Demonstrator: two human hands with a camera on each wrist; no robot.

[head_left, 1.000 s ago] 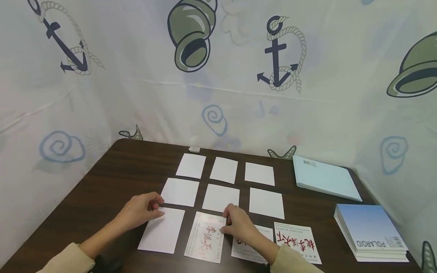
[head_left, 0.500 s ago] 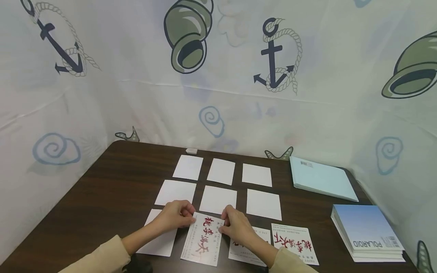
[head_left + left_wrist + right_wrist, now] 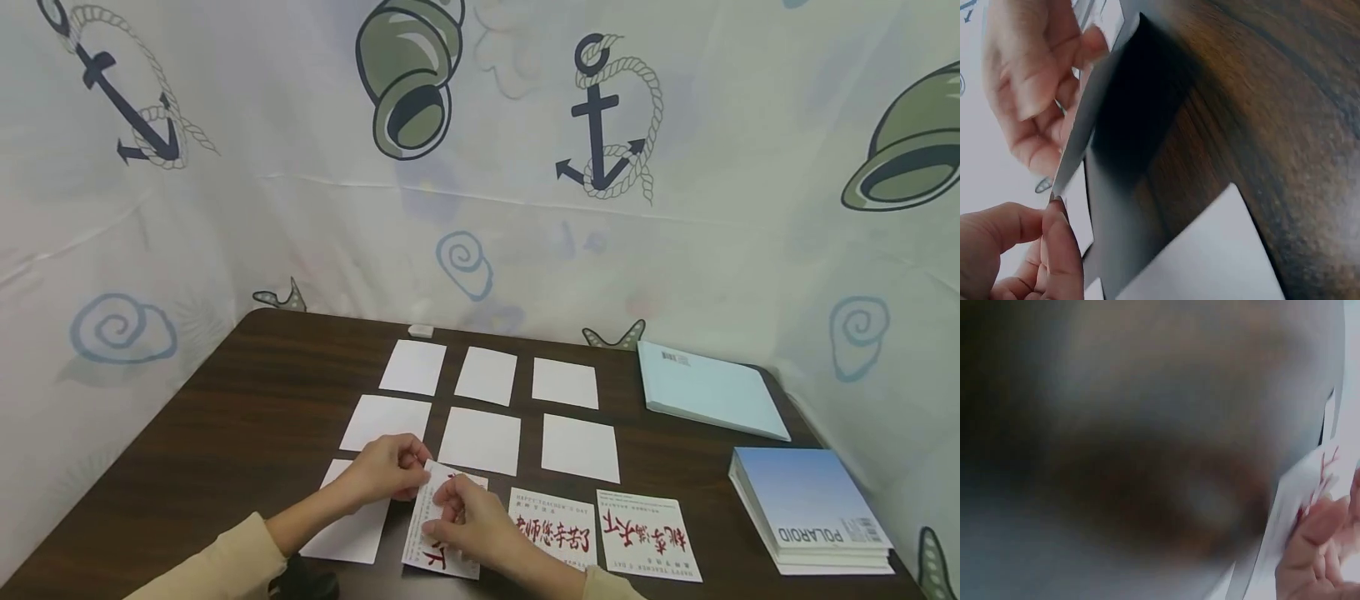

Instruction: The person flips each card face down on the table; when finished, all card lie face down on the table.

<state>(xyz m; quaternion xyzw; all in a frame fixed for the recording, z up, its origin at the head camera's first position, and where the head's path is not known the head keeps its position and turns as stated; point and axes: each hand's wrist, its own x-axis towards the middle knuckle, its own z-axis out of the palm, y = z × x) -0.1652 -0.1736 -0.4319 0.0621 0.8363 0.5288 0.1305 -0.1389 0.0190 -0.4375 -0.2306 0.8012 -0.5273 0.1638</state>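
My left hand (image 3: pixel 386 471) pinches the top left corner of a white greeting card (image 3: pixel 422 521) with red brush characters. In the left wrist view, thumb and fingertip grip the edge of that card (image 3: pixel 1079 147), which tilts up off the dark table. My right hand (image 3: pixel 476 521) is in front of the card's printed face, fingers loosely curled and not gripping it; the hand covers part of the print. Just right lie two more printed cards, a middle one (image 3: pixel 555 529) and a right one (image 3: pixel 648 536). A blank white card (image 3: pixel 348 533) is partly under my left forearm.
Two rows of blank white cards (image 3: pixel 480 440) lie farther back on the brown table (image 3: pixel 247 417). A light blue flat book (image 3: pixel 708 390) and a stack of blue-topped POLAROID books (image 3: pixel 813 500) stand at the right. A small white block (image 3: pixel 421 332) sits at the back edge.
My left hand has moved right from the blank card and taken the printed card's corner. My right hand has let go of that card's right edge and moved left and down across it.
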